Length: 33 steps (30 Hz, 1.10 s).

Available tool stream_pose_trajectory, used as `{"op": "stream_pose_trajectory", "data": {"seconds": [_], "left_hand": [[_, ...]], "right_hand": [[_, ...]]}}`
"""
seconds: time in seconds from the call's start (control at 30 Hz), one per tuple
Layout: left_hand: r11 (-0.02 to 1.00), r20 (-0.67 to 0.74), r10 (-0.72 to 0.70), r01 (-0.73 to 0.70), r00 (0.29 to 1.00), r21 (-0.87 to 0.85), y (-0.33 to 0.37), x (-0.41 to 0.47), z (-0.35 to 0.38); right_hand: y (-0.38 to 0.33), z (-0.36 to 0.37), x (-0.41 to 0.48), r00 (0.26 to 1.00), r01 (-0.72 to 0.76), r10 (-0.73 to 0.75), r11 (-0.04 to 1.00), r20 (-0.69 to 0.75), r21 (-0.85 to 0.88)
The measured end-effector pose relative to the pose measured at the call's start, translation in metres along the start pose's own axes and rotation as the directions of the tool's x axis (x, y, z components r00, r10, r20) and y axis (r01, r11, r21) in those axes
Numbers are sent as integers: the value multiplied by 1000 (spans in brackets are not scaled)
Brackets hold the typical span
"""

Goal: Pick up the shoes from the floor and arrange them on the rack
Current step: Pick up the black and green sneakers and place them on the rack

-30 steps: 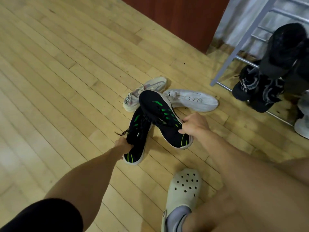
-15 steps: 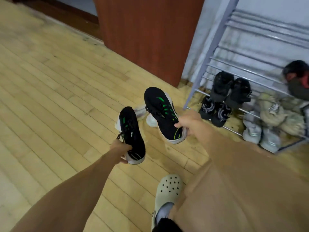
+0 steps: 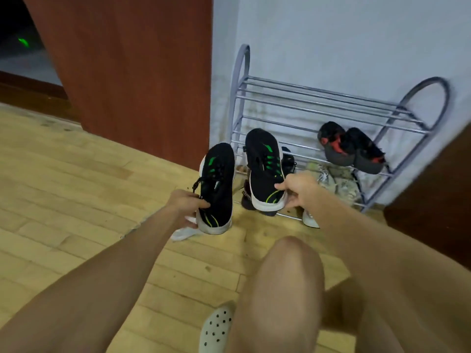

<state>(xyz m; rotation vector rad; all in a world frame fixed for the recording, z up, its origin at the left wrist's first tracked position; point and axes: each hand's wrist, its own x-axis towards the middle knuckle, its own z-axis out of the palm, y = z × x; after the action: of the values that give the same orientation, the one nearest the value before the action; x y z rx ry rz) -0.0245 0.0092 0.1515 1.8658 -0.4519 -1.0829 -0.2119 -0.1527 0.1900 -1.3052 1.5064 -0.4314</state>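
Observation:
My left hand (image 3: pixel 184 206) grips the heel end of a black sneaker with green stripes (image 3: pixel 218 184), held toe-up above the floor. My right hand (image 3: pixel 298 191) grips the heel of the matching black-and-green sneaker (image 3: pixel 263 165), raised in front of the lower left part of the grey metal shoe rack (image 3: pixel 318 98). On the rack's middle shelf rests a black-and-red pair (image 3: pixel 349 149). Pale camouflage shoes (image 3: pixel 339 182) and dark shoes (image 3: pixel 289 161) sit on the lower shelf, partly hidden by the held sneaker. A white shoe (image 3: pixel 182 234) peeks out on the floor under my left hand.
The rack stands against a pale wall (image 3: pixel 331 34), with a reddish-brown door panel (image 3: pixel 132 67) to its left and dark furniture (image 3: pixel 433 200) at the right. The top rack shelf holds no shoes. My knee (image 3: pixel 285 289) and white perforated clog (image 3: pixel 216 327) fill the foreground on the wooden floor (image 3: pixel 63 187).
Both hands have lifted the black-and-green sneakers off the floor and carried them toward the rack. The view has swung up and right, bringing the whole rack into sight.

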Motion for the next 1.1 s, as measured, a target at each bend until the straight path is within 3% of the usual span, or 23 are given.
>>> {"op": "stream_pose_trajectory", "data": {"seconds": [0.17, 0.43, 0.67, 0.83, 1.1], "left_hand": [[1000, 126, 14, -18, 992, 23, 60, 37, 49], [994, 107, 106, -105, 989, -17, 148, 123, 109], [988, 105, 152, -153, 983, 6, 200, 196, 145], [978, 116, 115, -133, 987, 162, 203, 224, 159], [974, 96, 163, -176, 982, 143, 193, 207, 159]], "right_hand": [[-19, -41, 38, 998, 8, 3, 986, -65, 164], [-42, -70, 144, 986, -2, 42, 970, -159, 245], [-56, -73, 220, 992, -20, 61, 938, -108, 347], [-61, -68, 240, 988, -17, 61, 956, -142, 294], [-64, -58, 215, 989, 59, -54, 998, -139, 34]]}}
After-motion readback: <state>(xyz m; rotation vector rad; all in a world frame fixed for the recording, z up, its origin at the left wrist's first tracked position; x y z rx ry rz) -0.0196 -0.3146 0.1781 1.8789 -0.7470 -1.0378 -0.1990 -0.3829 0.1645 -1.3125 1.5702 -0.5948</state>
